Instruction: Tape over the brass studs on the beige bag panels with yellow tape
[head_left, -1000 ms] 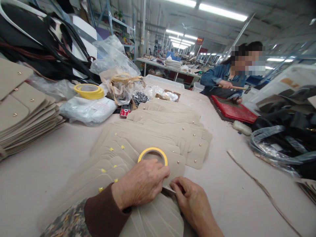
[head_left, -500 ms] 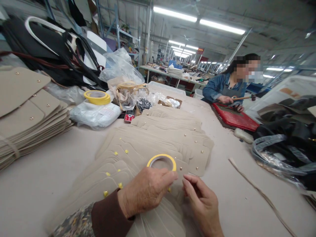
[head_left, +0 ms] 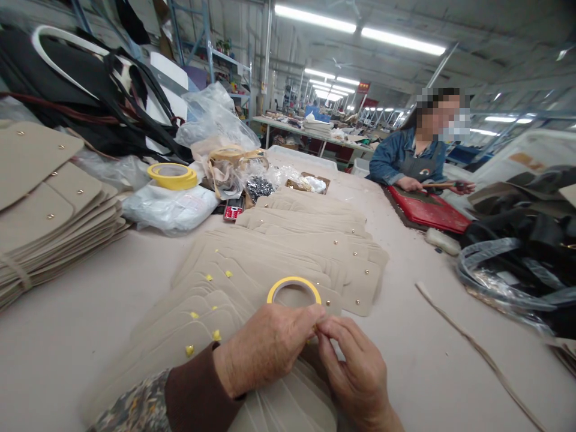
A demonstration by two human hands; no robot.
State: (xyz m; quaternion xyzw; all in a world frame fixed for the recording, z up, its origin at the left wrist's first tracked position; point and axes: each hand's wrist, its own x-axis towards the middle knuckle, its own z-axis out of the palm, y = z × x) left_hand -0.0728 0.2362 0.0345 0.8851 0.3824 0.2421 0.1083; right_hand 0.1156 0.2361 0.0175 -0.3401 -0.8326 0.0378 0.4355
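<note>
Both hands are joined just above the nearest beige panels (head_left: 288, 240): the left hand (head_left: 265, 348) is curled around the lower rim of a yellow tape roll (head_left: 294, 288), which is held upright, and the right hand (head_left: 355, 366) is pinched at the same rim, probably on the loose tape end, too small to be seen. If that end is pulled crooked, it may get folded onto itself. Small yellow tape pieces (head_left: 208, 278) are stuck on the panels to the left. Further back, a co-worker (head_left: 405, 159) is seated at a red mat (head_left: 427, 210)
</note>
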